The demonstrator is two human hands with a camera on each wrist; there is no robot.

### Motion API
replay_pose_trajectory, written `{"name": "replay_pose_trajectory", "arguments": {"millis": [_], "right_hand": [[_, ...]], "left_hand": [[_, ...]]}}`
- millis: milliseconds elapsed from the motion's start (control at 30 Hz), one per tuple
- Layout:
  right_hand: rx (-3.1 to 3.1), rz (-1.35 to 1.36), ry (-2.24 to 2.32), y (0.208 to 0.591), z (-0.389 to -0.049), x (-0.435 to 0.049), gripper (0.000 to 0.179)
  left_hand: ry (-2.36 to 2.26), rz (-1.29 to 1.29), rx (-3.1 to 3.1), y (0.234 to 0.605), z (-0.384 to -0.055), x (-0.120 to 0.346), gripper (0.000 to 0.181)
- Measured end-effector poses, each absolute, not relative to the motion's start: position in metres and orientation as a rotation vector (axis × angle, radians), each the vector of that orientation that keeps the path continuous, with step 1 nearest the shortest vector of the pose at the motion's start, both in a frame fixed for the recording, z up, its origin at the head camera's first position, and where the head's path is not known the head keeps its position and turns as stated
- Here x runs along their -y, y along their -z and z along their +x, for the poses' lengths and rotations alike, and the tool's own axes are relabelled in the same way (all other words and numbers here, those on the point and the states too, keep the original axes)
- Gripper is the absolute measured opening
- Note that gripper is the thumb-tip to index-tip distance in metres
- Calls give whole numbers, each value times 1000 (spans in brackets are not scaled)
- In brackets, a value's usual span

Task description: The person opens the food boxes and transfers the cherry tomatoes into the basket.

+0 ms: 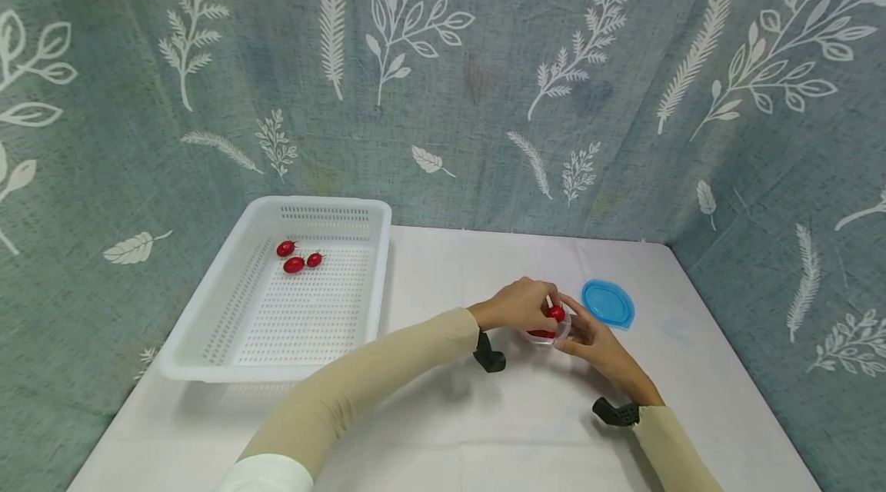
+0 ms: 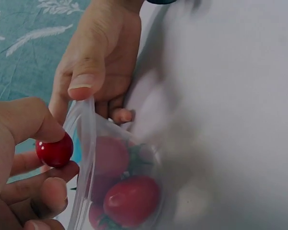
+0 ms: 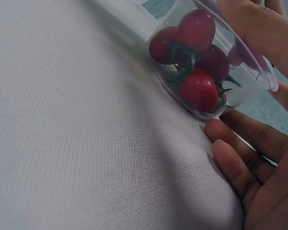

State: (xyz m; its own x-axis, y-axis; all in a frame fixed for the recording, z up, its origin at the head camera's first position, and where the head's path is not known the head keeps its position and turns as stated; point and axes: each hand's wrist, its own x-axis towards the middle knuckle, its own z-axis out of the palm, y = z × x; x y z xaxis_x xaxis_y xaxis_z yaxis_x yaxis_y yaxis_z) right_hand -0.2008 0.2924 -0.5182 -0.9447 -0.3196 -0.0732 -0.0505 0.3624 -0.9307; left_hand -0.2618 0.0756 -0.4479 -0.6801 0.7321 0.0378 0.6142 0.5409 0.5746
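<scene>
Between thumb and fingers my left hand (image 1: pixel 519 306) pinches a red cherry tomato (image 2: pixel 55 151), just at the rim of a small clear plastic tub (image 2: pixel 88 148). My right hand (image 1: pixel 601 347) grips the tub from its right side, with the thumb at the rim and the other fingers around the wall. Several cherry tomatoes (image 3: pixel 198 91) with green stems lie inside the tub, seen through its wall. The tub stands on the white tablecloth, and in the head view the hands partly hide it.
A large white perforated basket (image 1: pixel 377 307) stands on the left, holding three cherry tomatoes (image 1: pixel 294 265) near its back. A blue lid (image 1: pixel 607 304) lies just behind the right hand. Grey-green leaf-patterned cloth (image 1: pixel 443 84) hangs around the back and sides of the table.
</scene>
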Motion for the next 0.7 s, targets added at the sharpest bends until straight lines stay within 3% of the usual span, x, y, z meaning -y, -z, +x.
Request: {"name": "replay_pose_trajectory", "arguments": {"millis": [700], "right_hand": [[-2399,-357,1609,521,-201,-293,86]], "left_hand": [[-900,1218,-2554,441,-270,-59,22]]}}
